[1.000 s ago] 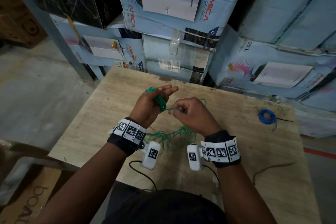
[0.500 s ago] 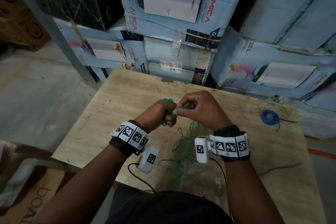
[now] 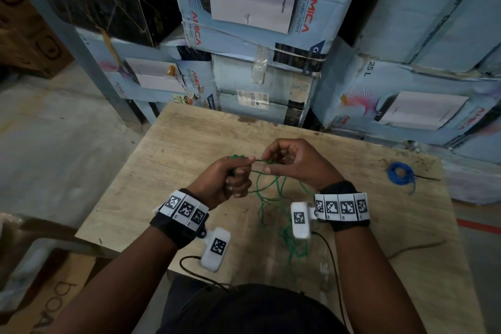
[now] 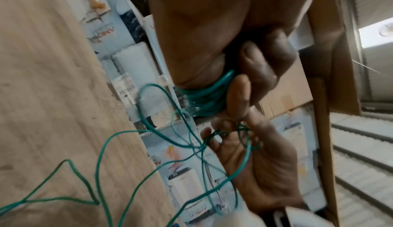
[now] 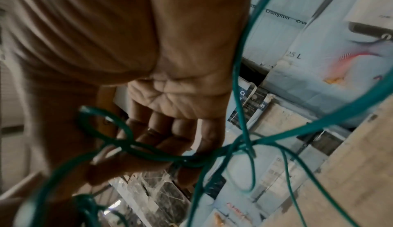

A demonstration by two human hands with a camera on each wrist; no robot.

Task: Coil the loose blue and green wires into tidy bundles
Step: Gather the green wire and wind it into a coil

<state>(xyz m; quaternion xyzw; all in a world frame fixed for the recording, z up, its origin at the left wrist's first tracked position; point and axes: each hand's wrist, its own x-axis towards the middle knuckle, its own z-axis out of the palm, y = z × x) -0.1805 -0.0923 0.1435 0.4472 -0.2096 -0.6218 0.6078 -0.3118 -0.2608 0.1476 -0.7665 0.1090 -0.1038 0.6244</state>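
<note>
Stacked pale-blue cartons [image 3: 244,8] printed with water-heater pictures rise behind a scuffed wooden worktop [image 3: 162,171], with bare concrete floor [image 3: 54,130] to its left. Above that worktop the fingers [image 4: 257,69] of the left hand [image 3: 227,182] are curled round several tight turns of green wire [image 4: 204,99], which wrap the hand at the base of the fingers; the thumb presses against the turns. Just beside it, the right hand [image 3: 295,165] pinches a strand of the same wire between thumb and fingertips, the other fingers bent loosely, and a short taut length runs between the two hands. From there the loose remainder of the green wire hangs in tangled loops, drops between the wrists and lies kinked on the worktop toward the near edge. Both wrists carry black bands with white marker tags and a small white camera unit each. Well apart, near the far right corner of the worktop, the blue wire [image 3: 400,173] lies already wound into a small round coil, with a thin dark strand [image 3: 428,178] sticking out to its right.
</note>
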